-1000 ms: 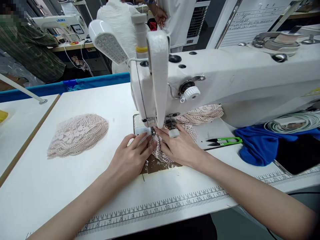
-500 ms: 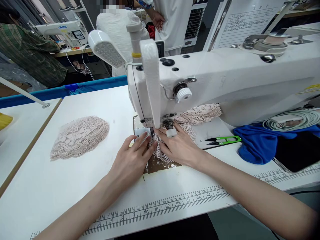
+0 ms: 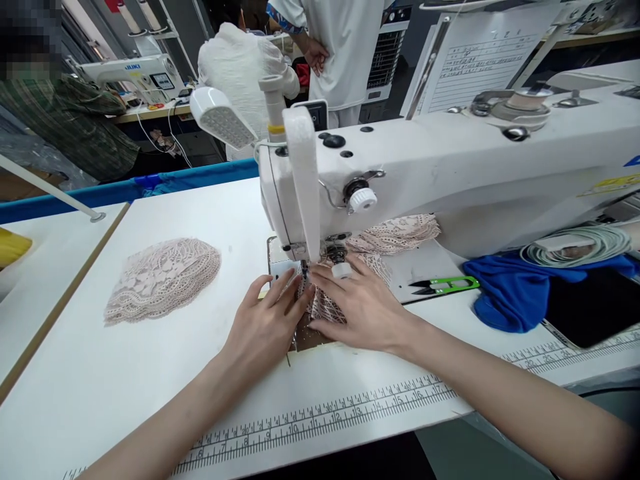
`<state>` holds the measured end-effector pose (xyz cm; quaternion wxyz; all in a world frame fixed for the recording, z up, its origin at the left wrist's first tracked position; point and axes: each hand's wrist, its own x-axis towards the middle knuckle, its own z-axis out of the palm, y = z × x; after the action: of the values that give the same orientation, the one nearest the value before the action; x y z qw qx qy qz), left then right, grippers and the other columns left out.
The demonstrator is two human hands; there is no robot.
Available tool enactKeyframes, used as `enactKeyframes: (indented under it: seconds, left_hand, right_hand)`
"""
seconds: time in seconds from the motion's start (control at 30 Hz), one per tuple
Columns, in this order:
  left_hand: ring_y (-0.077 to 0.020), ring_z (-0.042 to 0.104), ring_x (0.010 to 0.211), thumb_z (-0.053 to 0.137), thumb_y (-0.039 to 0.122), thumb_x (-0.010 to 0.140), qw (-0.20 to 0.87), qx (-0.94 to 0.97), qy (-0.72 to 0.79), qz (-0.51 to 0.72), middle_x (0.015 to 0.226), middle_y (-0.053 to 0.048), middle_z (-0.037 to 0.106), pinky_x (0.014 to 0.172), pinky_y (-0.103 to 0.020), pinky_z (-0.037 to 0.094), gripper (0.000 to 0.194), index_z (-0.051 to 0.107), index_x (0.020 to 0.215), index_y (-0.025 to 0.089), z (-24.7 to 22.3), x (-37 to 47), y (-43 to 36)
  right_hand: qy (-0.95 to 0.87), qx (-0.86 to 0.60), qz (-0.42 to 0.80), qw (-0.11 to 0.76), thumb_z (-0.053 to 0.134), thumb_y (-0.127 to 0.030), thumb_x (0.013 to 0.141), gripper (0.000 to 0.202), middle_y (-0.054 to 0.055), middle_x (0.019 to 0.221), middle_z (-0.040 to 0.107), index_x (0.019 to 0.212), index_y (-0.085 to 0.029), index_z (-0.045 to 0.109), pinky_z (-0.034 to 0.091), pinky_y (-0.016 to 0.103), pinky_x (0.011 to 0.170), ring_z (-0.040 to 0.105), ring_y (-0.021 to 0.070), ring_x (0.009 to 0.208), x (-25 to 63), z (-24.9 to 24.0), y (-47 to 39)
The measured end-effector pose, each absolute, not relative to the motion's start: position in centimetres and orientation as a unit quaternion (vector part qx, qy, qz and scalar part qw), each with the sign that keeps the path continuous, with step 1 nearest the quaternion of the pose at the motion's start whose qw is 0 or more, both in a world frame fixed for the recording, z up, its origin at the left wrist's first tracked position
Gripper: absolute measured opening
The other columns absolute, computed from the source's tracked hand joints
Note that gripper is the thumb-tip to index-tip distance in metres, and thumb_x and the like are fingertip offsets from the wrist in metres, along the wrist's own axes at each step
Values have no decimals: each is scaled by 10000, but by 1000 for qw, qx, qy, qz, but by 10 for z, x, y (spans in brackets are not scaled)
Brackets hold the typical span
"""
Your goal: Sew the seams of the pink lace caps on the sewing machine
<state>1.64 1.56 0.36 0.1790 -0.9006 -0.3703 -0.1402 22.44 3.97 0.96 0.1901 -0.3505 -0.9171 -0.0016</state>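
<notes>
Here at the needle, the left hand's (image 3: 265, 319) spread fingers are pressing at the edge of the lace (image 3: 326, 308), while the right hand (image 3: 369, 308) is lying flat across it. The sewing machine (image 3: 430, 157) is towering over both! More lace (image 3: 400, 235) is bunching beneath its arm, a lace stack (image 3: 163, 279) is sitting out left, and green-handled snips (image 3: 453, 285) are lying right, near a blue cloth (image 3: 517, 297). Beyond, a person in white (image 3: 343, 63) is standing.
</notes>
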Motion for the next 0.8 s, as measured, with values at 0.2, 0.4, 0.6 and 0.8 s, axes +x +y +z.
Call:
enactKeyframes:
  seconds: [0.2,0.4,0.6,0.8]
  left_hand:
    - [-259,564,1212,497,110,894,164,-897,-368,-182,1208,-96,675,991,-438,368,338,605,1215,120,4,16,14]
    - [-259,582,1187,509,138,882,139,-906,-348,-198,1177,-78,692,986,-441,378,319,640,1173,130,7,15,10]
    - [-261,595,1167,511,155,879,132,-908,-343,-203,1147,-93,705,993,-444,376,296,659,1132,114,8,16,9]
    - [-254,599,1161,517,151,877,132,-907,-345,-203,1131,-92,712,982,-442,383,293,656,1133,113,8,15,9]
  right_hand:
    - [-918,-325,-53,222,509,-108,844,242,94,1026,699,1033,-117,661,447,348,869,620,194,869,223,7,37]
    - [-919,-268,-83,277,501,-72,863,212,22,943,726,896,-163,689,432,296,794,623,153,837,225,5,39]
    - [-923,-269,-56,269,470,-75,860,243,28,869,731,881,-166,695,439,298,744,627,152,793,226,7,38]
    - [-923,-260,-52,279,469,-78,863,246,35,868,736,882,-155,702,451,300,714,635,160,792,226,8,39]
